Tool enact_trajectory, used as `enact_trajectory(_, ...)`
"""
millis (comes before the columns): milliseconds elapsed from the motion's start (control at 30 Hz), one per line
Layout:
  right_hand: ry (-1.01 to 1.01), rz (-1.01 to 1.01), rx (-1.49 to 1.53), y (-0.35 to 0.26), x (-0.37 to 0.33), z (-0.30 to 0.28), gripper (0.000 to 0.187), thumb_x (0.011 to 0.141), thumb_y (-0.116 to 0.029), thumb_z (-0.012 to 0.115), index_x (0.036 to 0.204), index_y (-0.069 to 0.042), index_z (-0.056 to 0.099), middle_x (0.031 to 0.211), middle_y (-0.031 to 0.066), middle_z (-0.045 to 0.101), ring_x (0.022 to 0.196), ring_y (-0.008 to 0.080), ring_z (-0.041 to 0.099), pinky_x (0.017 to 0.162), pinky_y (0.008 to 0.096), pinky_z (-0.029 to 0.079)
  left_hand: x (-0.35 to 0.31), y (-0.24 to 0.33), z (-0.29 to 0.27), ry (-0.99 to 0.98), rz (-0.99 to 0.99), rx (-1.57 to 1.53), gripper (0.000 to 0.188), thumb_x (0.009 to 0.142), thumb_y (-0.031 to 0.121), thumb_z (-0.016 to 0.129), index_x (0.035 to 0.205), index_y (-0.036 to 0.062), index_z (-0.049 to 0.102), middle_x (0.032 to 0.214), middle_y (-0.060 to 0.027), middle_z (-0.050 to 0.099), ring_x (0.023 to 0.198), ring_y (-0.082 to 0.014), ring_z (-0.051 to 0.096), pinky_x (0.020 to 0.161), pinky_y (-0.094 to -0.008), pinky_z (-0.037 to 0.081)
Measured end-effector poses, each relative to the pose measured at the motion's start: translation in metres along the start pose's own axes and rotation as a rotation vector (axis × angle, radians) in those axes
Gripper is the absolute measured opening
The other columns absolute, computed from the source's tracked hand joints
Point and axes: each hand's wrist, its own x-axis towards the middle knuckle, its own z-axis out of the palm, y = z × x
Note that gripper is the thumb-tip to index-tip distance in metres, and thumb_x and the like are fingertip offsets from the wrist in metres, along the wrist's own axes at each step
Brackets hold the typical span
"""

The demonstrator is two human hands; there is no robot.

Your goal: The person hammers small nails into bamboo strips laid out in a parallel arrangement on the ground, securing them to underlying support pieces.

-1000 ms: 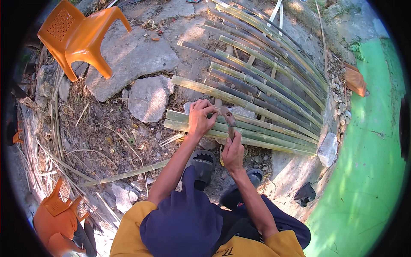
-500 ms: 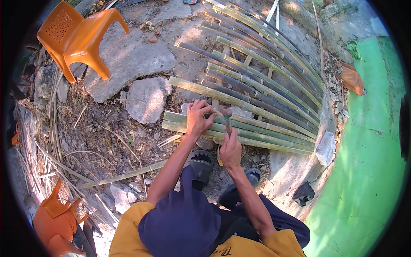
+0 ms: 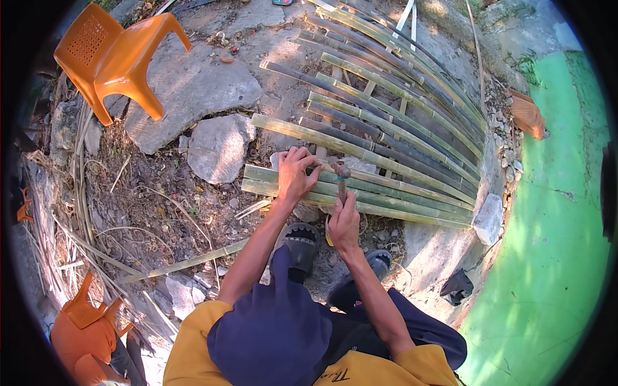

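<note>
My right hand (image 3: 344, 225) is wrapped round the handle of a hammer (image 3: 341, 170), whose head is up, close beside my left fingertips. My left hand (image 3: 298, 172) is over the near bamboo strips with thumb and fingertips pinched together; whatever they hold is too small to make out. Beneath both hands lie split green bamboo strips (image 3: 399, 207), side by side. Just beyond them, a paler bamboo strip (image 3: 283, 126) is part of a row of spaced strips (image 3: 412, 106) laid over thin crosspieces that show in the gaps.
An orange plastic chair (image 3: 122, 61) stands at the far left. Flat stone slabs (image 3: 193, 90) and a smaller rock (image 3: 219, 148) lie left of the bamboo. A pale stone (image 3: 488, 220) sits at the strips' right ends, beside a green surface (image 3: 547, 257). Another person (image 3: 84, 338) is at lower left.
The view has shifted slightly. Both hands and the hammer stay in nearly the same place over the bamboo, with the grip unchanged.
</note>
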Motion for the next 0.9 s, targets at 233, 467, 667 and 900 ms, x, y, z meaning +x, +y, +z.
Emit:
enact_trajectory(233, -0.034, -0.027, -0.109, 0.002, -0.004, 0.007, 0.031, 0.104, -0.009, 0.051, 0.132, 0.002, 0.044, 0.092, 0.0350, 0.065, 0.083, 0.0552, 0.065, 0.064, 0.0600, 0.049, 0.003, -0.001, 0.000, -0.018, 0.008, 0.011, 0.011, 0.074, 0.014, 0.082, 0.078, 0.0134, 0.072, 0.083, 0.0020, 0.064, 0.090, -0.0209, 0.059, 0.088, -0.0399, 0.038)
enact_trajectory(467, -0.053, -0.014, -0.146, 0.006, 0.000, 0.007, 0.032, 0.104, -0.009, 0.053, 0.133, 0.002, 0.043, 0.092, 0.0356, 0.066, 0.082, 0.0552, 0.065, 0.063, 0.0602, 0.049, 0.004, -0.003, -0.001, -0.026, 0.027, 0.019, 0.014, 0.072, 0.017, 0.085, 0.077, 0.0145, 0.072, 0.082, 0.0024, 0.063, 0.091, -0.0203, 0.059, 0.088, -0.0396, 0.037)
enact_trajectory(667, -0.084, -0.007, -0.088, -0.007, 0.000, -0.002, 0.036, 0.104, -0.009, 0.052, 0.136, 0.003, 0.042, 0.092, 0.0354, 0.066, 0.083, 0.0559, 0.065, 0.066, 0.0602, 0.049, 0.003, -0.006, -0.001, -0.053, 0.020, 0.032, 0.016, 0.072, 0.018, 0.086, 0.077, 0.0144, 0.072, 0.082, 0.0026, 0.062, 0.090, -0.0199, 0.057, 0.087, -0.0389, 0.037)
enact_trajectory(900, -0.003, -0.028, -0.049, -0.002, 0.005, 0.004, 0.030, 0.107, -0.012, 0.047, 0.133, 0.004, 0.047, 0.087, 0.0309, 0.064, 0.080, 0.0513, 0.066, 0.067, 0.0533, 0.049, 0.006, -0.001, 0.003, -0.014, 0.022, 0.037, 0.017, 0.071, 0.018, 0.087, 0.077, 0.0149, 0.071, 0.080, 0.0031, 0.060, 0.088, -0.0196, 0.057, 0.086, -0.0383, 0.037)
